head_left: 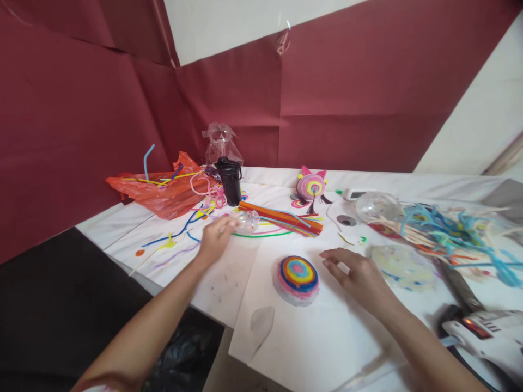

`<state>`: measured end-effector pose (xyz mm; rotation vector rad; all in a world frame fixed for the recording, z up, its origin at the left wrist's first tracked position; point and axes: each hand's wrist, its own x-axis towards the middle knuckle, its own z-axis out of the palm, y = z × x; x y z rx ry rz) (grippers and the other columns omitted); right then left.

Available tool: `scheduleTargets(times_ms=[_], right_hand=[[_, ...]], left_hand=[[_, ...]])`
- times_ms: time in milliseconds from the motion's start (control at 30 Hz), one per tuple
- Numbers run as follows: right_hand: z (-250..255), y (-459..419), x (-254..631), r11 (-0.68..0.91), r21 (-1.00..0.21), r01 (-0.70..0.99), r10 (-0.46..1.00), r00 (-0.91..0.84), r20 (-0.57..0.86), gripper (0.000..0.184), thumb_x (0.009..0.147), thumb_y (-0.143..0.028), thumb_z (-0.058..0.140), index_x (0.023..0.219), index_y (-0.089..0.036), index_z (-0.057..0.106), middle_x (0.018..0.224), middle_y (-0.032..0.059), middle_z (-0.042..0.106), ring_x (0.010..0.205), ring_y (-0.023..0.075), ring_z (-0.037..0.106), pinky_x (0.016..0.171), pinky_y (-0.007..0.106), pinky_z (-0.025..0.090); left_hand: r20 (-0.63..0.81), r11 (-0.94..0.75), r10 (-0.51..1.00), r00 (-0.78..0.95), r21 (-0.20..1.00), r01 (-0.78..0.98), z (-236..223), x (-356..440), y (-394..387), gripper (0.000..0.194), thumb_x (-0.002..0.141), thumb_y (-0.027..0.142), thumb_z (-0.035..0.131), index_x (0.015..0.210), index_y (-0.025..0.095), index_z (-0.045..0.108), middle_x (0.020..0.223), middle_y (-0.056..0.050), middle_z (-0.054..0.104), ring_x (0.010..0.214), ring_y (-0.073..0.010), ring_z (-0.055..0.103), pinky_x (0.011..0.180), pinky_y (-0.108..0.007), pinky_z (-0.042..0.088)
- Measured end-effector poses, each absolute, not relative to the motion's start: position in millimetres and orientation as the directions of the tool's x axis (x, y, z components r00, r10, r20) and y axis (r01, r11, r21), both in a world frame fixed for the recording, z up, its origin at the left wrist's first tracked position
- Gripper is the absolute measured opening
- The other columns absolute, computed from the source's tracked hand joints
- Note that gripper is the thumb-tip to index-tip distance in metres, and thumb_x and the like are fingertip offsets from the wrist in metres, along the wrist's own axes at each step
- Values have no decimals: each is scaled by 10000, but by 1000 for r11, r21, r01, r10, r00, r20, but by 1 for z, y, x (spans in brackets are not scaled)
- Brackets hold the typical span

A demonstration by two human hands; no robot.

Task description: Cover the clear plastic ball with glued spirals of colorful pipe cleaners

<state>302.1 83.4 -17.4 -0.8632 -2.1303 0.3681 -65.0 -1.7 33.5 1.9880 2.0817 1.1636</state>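
My left hand (216, 239) reaches out over the white table and grips a small clear plastic dome (247, 221) with its fingertips. My right hand (354, 275) lies palm down on a white paper sheet (310, 332), fingers spread, holding nothing. Just left of it rests a round disc of coiled rainbow pipe cleaners (298, 279). A bundle of orange pipe cleaners (281, 218) lies beyond the dome.
An orange plastic bag (163, 190) with loose pipe cleaners and a black cup (229, 181) stand at the back left. A pink cat-shaped craft (311, 186) sits at the back. Blue pipe cleaners (453, 234) and a white glue gun (482, 332) occupy the right.
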Motion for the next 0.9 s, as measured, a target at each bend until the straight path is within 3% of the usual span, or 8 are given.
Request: scheduleTargets(times_ms=[67, 133, 333, 567, 733, 900], right_hand=[[-20, 83, 301, 740, -490, 461, 672, -471, 571, 266, 937, -326, 583, 936, -261, 841, 796, 66, 848, 636, 255, 793, 635, 368, 624], [-23, 84, 300, 747, -470, 470, 664, -476, 577, 276, 948, -311, 570, 935, -262, 842, 810, 68, 854, 660, 264, 806, 642, 377, 634], [-26, 86, 299, 760, -429, 489, 648, -513, 563, 296, 958, -258, 551, 945, -251, 847, 806, 77, 854, 681, 268, 818, 658, 374, 655], [-22, 81, 297, 796, -330, 507, 594, -553, 584, 338, 981, -181, 504, 917, -231, 832, 786, 75, 843, 667, 246, 804, 648, 337, 631], [-15, 77, 297, 817, -277, 506, 558, -573, 600, 356, 1000, -137, 484, 900, -194, 821, 769, 77, 830, 663, 235, 802, 643, 320, 624], [-13, 77, 296, 823, -258, 506, 545, -578, 607, 339, 988, -114, 498, 911, -186, 820, 791, 78, 842, 672, 240, 811, 643, 322, 622]], left_hand=[[447, 22, 839, -311, 543, 839, 40, -105, 11, 326, 1125, 425, 545, 1179, 173, 745, 1224, -111, 786, 1164, -282, 741, 1080, -513, 606], [410, 127, 820, -399, 550, 826, 46, -139, 26, 379, 1053, 431, 723, 1331, 175, 697, 1339, -113, 730, 1158, -282, 736, 1002, -512, 640], [274, 342, 796, -539, 531, 775, 55, -192, 75, 408, 1047, 411, 734, 1385, 188, 678, 1415, -119, 695, 1205, -303, 720, 1008, -519, 645], [158, 447, 778, -607, 540, 713, 44, -191, 116, 419, 1040, 408, 745, 1393, 193, 674, 1414, -118, 694, 1210, -305, 720, 1001, -513, 647], [166, 490, 717, -677, 571, 659, 47, -194, 128, 413, 1043, 401, 742, 1393, 193, 674, 1423, -122, 691, 1213, -300, 719, 1010, -513, 643], [241, 395, 674, -698, 680, 617, 60, -211, 122, 414, 1042, 401, 743, 1397, 200, 672, 1423, -124, 690, 1216, -298, 718, 1005, -512, 645]])
